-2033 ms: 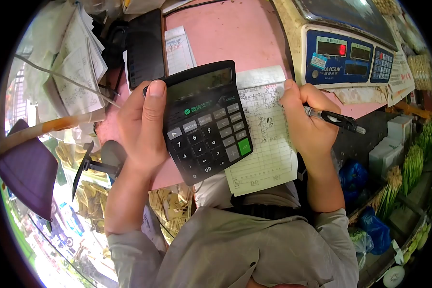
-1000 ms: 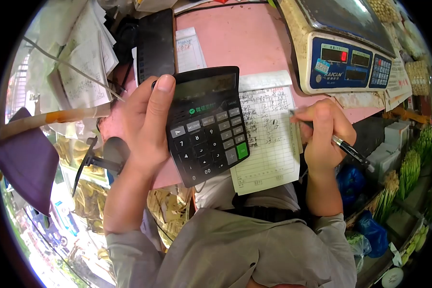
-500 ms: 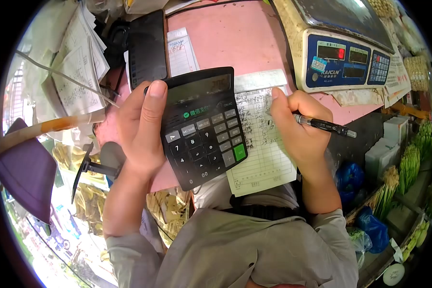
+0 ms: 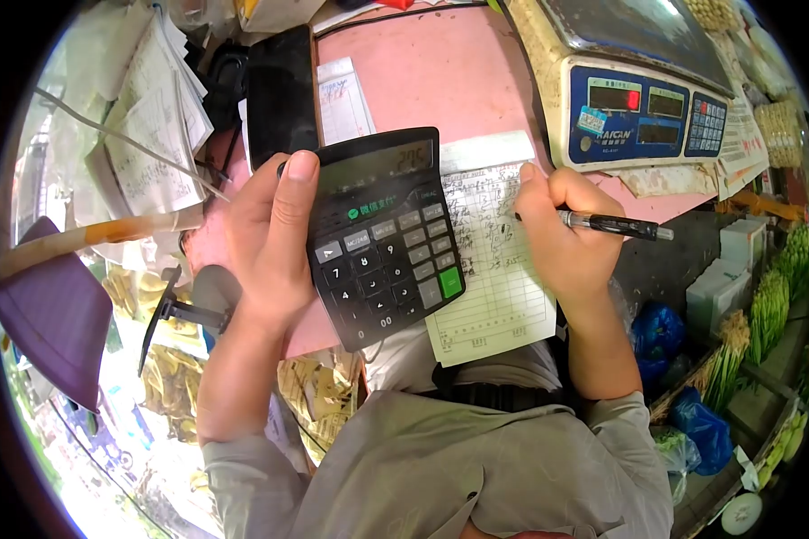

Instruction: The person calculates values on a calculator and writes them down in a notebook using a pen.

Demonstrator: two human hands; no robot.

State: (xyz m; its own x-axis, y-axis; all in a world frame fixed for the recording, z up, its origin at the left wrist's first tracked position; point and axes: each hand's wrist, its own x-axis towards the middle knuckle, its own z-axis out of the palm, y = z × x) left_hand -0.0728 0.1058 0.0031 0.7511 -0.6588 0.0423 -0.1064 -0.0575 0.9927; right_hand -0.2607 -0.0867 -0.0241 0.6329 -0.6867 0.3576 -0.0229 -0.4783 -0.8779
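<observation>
Our left hand [image 4: 274, 238] clamps the black calculator [image 4: 382, 242], thumb on its face, tilted above the bench [image 4: 422, 63]. Our right hand [image 4: 571, 229] pinches a pen [image 4: 616, 225] over the written order pad [image 4: 494, 278], at the calculator's three o'clock.

1. A pink surface [image 4: 422, 72] stands in front of me.
2. Bright light [image 4: 108, 476] glares at my left.
3. Dark grey floor [image 4: 661, 256] shows at my right, beside white boxes [image 4: 717, 292].
</observation>
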